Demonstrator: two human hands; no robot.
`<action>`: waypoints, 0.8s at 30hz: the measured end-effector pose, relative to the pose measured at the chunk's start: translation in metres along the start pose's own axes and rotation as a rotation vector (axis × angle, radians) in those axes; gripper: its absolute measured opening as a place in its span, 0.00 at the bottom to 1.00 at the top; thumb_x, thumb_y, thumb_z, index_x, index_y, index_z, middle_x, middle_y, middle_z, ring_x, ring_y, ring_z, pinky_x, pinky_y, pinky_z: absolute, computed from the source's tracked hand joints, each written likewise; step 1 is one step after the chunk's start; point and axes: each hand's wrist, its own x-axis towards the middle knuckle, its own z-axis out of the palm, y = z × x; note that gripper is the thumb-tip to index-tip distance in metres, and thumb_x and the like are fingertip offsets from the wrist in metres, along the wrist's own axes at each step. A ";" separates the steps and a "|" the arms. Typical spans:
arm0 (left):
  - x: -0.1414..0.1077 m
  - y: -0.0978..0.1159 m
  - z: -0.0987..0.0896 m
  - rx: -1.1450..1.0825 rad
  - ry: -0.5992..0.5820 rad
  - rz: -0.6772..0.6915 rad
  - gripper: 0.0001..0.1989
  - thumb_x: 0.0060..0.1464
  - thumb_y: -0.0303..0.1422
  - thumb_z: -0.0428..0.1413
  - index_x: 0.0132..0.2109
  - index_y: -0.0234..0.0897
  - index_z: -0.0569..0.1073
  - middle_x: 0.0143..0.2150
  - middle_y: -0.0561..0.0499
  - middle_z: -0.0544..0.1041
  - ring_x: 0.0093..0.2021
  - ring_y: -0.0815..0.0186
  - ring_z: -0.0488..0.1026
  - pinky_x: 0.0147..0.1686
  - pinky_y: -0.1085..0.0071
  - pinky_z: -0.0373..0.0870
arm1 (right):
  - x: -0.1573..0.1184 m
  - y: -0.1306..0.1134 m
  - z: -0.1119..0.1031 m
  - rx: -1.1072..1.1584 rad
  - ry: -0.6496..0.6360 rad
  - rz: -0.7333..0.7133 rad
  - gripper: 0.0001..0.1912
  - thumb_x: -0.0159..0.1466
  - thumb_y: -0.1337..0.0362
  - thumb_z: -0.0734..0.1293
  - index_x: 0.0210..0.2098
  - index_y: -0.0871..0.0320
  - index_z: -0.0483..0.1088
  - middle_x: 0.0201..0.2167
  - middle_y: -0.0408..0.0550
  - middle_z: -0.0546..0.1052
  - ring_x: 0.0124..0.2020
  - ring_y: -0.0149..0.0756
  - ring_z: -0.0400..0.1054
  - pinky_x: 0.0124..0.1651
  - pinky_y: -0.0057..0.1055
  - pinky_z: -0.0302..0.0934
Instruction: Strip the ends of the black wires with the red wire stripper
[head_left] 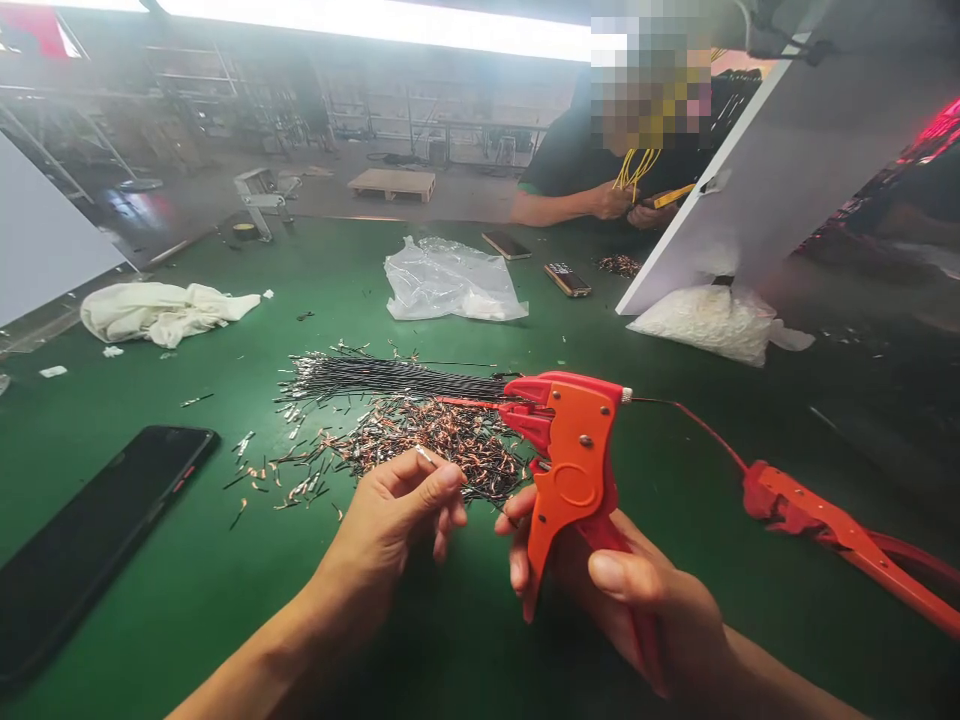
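Note:
My right hand [660, 595] is wrapped round the handles of an orange-red wire stripper [581, 450], its jaws pointing left. Between the thumb and index finger of my left hand [397, 505] is a short wire piece [425, 456] with a pale, silvery end; the rest of it is hidden. Just beyond the hands lies a bundle of black wires [390, 378] with silvery tips at the left. In front of the bundle spreads a heap of copper and black wire scraps [442, 440], close to the left fingertips.
A large phone [105, 540] lies at the left on the green table [330, 620]. A second wire stripper [832, 520] is at the right. Farther back are a white cloth [161, 312], clear plastic bags [450, 280] and smaller phones [568, 279]. Across the table a person's hands [619, 203] hold yellow wires.

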 end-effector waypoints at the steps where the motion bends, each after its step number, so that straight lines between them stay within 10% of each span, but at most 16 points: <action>1: 0.000 -0.001 0.000 0.008 0.001 -0.002 0.16 0.50 0.42 0.64 0.28 0.36 0.70 0.21 0.56 0.73 0.17 0.75 0.64 0.20 0.77 0.60 | 0.000 0.000 0.000 0.014 0.002 0.010 0.23 0.58 0.58 0.66 0.51 0.59 0.71 0.48 0.55 0.72 0.39 0.41 0.69 0.40 0.38 0.64; 24: -0.002 -0.015 0.024 0.260 0.104 0.113 0.14 0.50 0.39 0.60 0.24 0.35 0.72 0.17 0.57 0.68 0.14 0.78 0.55 0.14 0.78 0.49 | 0.001 0.010 0.003 0.024 0.001 0.087 0.18 0.52 0.61 0.66 0.41 0.62 0.73 0.35 0.52 0.72 0.35 0.42 0.68 0.34 0.38 0.67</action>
